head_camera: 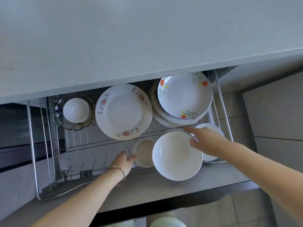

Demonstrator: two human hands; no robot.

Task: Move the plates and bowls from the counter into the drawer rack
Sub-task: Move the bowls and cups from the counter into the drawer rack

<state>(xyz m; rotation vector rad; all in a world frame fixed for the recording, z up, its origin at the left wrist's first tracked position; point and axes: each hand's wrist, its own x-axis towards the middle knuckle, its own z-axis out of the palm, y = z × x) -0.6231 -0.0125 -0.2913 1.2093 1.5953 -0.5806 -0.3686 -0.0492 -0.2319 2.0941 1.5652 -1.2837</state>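
Your right hand point(207, 141) had its grip closed on the far rim of the big white bowl point(177, 155), lower right of the frame, thumb inside and fingers over the edge. Your left hand point(124, 161) pinched the side of the small cup-like bowl point(144, 152) just left of it; both sat low in the wire drawer rack point(101, 145), touching or nearly so. Counter point(114, 38) across the top of the frame looked bare, so the task seemed close to done. Floral plate point(123, 111) lay flat mid-rack, deep floral dish point(184, 95) stacked on others at upper right, small white bowl point(76, 110) inside a glass dish point(73, 123) at upper left. Glazed ceramic: stiff, smooth, likely slippery, chips on contact. The big bowl probably carried some weight; a rim pinch worked, but set it down slowly off the neighbouring bowl and wires.
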